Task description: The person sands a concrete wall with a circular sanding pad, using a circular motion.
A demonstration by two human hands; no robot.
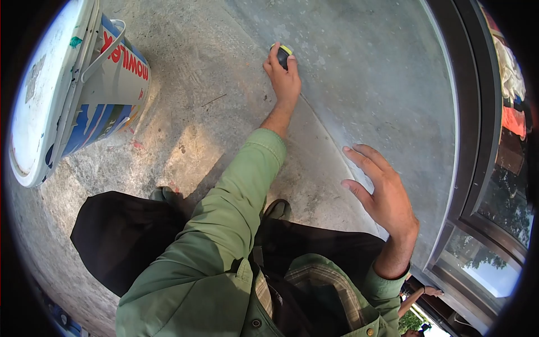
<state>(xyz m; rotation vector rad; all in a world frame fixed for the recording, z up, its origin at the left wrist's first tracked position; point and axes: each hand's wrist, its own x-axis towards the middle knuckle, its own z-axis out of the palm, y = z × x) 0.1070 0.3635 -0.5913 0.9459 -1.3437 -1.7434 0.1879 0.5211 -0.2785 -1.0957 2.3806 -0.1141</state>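
My left hand (283,81) reaches far forward, its fingers and thumb closed round a black-and-yellow tape measure (284,57). The tape measure is right by the line where the rough concrete floor (236,118) meets a smooth grey surface (382,67). Closer to my body, my right hand (384,194) is open, back of the hand toward me, with thumb and fingers apart. It hovers over or rests near the same edge, where a pale strip (366,182) shows between thumb and forefinger. The rest of that strip is partly hidden behind the hand.
A large white lidded paint bucket (118,78) with a wire handle stands at the left. Along the right runs a dark window frame (469,112) with reflecting glass. Another person's arm (415,299) shows at the lower right. My knees and shoes are below my arms.
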